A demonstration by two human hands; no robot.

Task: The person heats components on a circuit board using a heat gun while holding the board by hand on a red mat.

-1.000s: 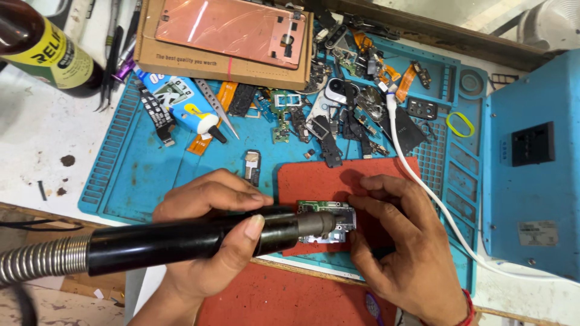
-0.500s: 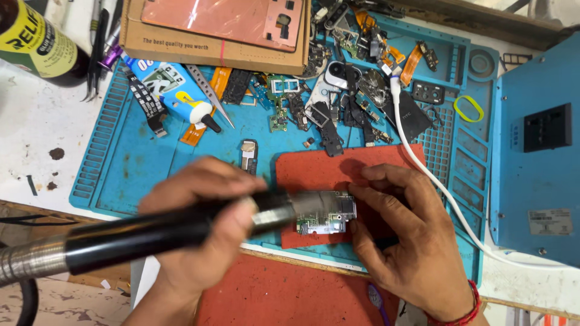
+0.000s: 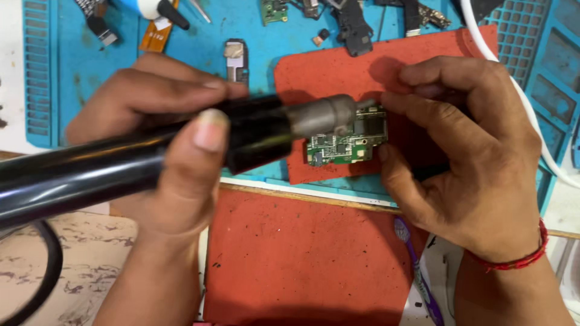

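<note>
My left hand grips a black hot-air wand with a grey metal nozzle. The nozzle tip sits right over a small green circuit board lying on a red pad. My right hand holds the board's right edge, thumb below and fingers curled above it. A red thread band circles that wrist. Part of the board is hidden under the nozzle.
A blue work mat lies under the red pad, with small phone parts scattered at its far side. A white cable runs down the right. A larger red mat and a purple toothbrush lie near me.
The view has closed in on the hands and board. The nozzle stays over the board; my right hand still pinches its right edge.
</note>
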